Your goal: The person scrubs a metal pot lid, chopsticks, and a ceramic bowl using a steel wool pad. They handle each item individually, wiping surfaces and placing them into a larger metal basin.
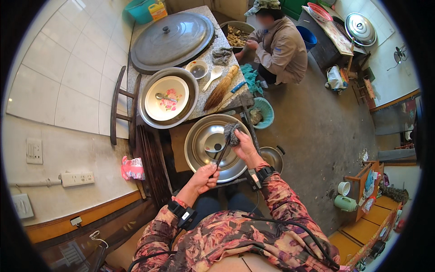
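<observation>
My left hand (203,178) grips the lower end of a thin dark utensil (222,154), perhaps a pair of chopsticks. Around its upper end, my right hand (245,146) pinches a grey scrubbing pad or cloth (232,133). Both hands are above a wide stainless steel basin (194,159). A pale round shape with a dark centre shows in the basin; I cannot tell whether it is an object or a reflection. Beyond, on the stone-topped stove, a metal basin (143,98) holds a white floral bowl (153,110) with a metal spoon (166,98) in it.
A large metal lid (173,40), small bowl (197,69), white spoon (213,77), straw brush (222,86) and blue-handled knife (238,87) lie on the stovetop. A lined bin (266,114) and pan (273,159) stand right. Another person (282,47) crouches by a food-filled pot (237,35).
</observation>
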`<state>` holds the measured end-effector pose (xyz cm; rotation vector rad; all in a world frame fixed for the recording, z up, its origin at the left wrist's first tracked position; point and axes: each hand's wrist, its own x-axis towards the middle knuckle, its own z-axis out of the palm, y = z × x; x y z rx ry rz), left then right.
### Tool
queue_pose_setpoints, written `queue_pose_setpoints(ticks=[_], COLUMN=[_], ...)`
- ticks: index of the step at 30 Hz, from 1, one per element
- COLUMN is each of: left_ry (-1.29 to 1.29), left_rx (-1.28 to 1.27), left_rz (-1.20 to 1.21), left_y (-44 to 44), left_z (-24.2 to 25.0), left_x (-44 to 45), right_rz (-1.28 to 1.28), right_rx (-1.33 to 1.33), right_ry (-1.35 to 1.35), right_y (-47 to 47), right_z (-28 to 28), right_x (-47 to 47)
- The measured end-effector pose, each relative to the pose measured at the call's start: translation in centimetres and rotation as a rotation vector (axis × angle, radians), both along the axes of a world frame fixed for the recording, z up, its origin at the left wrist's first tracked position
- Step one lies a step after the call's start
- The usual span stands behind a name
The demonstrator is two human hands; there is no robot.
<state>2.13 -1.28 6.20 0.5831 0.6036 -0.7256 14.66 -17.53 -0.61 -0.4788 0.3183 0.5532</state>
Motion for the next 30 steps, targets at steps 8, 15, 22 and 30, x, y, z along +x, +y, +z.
queue_pose_setpoints(ticks=[8, 15, 22, 30], left_ry=[-0.204, -0.122, -0.175, -0.032], left_rx=[0.669, 0.556, 0.575, 0.45], left_rz=[-0.042, -0.14, -0.108, 0.004], left_y=[-2.2, -1.7, -1.2, -0.9], left_z=[-2.5, -1.5, -1.2, -0.7], left_x=[1.2, -1.4, -1.2, -2.1], right_rz=[0.164, -0.138, -0.041, 0.106], right_rx=[-0.232, -0.272, -0.379, -0.352], right_ry=[0.001, 0.074, 0.11, 0.189], right_y=[2.3, 1.5, 2.5, 3.5], right_z=[-1.5, -1.9, -1.0, -0.6], right_x=[-4.6, -2.6, -2.8, -3.2])
